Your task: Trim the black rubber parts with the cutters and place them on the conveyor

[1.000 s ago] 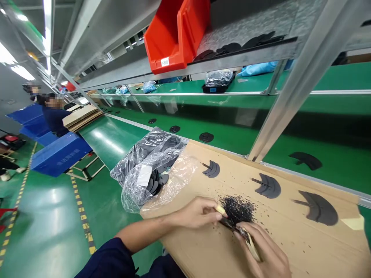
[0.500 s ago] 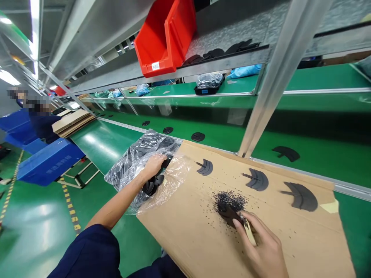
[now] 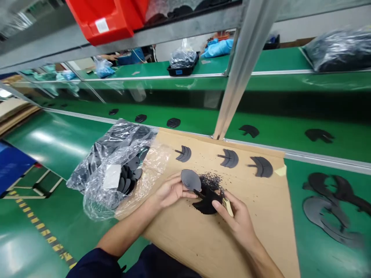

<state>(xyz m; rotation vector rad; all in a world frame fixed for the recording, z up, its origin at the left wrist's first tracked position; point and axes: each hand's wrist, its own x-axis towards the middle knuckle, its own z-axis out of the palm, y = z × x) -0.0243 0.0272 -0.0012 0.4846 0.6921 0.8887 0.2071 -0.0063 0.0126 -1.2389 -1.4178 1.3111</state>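
Note:
My left hand (image 3: pixel 171 192) pinches a flat dark-grey oval piece (image 3: pixel 190 179) over the cardboard sheet (image 3: pixel 185 239). Close beside it, my right hand (image 3: pixel 236 218) is closed around a small tool with a pale yellow handle (image 3: pixel 227 206). A black crescent-shaped piece (image 3: pixel 207 204) lies under its thumb, next to the oval piece; whether the two pieces touch, I cannot tell. The tool's working end is hidden. Behind the hands spreads a heap of small black scraps (image 3: pixel 213 179). An opened clear plastic bag (image 3: pixel 100 154) with several dark oval pieces (image 3: pixel 127 179) rests to the left.
Three finished-looking grey fan-shaped pieces (image 3: pixel 228 158) line the sheet's far side. More dark pieces (image 3: pixel 333 204) lie on the green surface at right. A metal post (image 3: pixel 236 73) rises behind the sheet, and a red bin (image 3: pixel 113 19) sits on the overhead shelf.
My left hand has come out of the plastic bag with an oval piece and moved right, beside my right hand. The view has turned to the right.

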